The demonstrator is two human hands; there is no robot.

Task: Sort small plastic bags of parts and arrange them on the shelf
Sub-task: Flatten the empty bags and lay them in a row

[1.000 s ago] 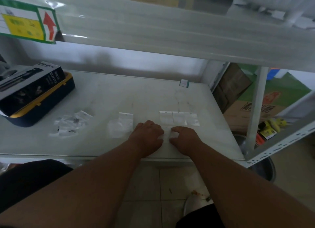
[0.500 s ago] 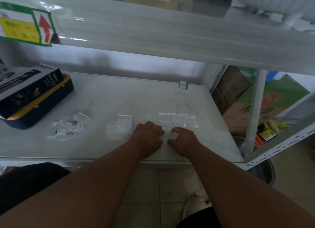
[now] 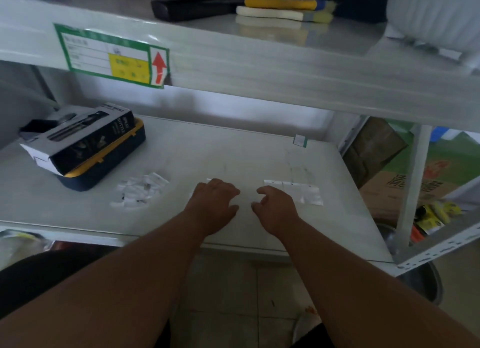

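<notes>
Small clear plastic bags lie on the white shelf board. A loose heap of bags with dark parts sits to the left. A neat row of bags lies to the right. My left hand rests knuckles up over a middle pile of bags, fingers bent down onto it, so only the pile's far edge shows. My right hand sits just left of the row, fingers loosely curled, with nothing seen in it. A narrow gap separates the hands.
A black product box lies on a dark blue and yellow case at the back left. The upper shelf beam with a green label hangs overhead. A white post, cardboard boxes and a metal basin stand to the right.
The hands, which met on one bag by the row, have parted. Both shifted left along the shelf, and the left hand now covers the middle pile. The camera tilted up.
</notes>
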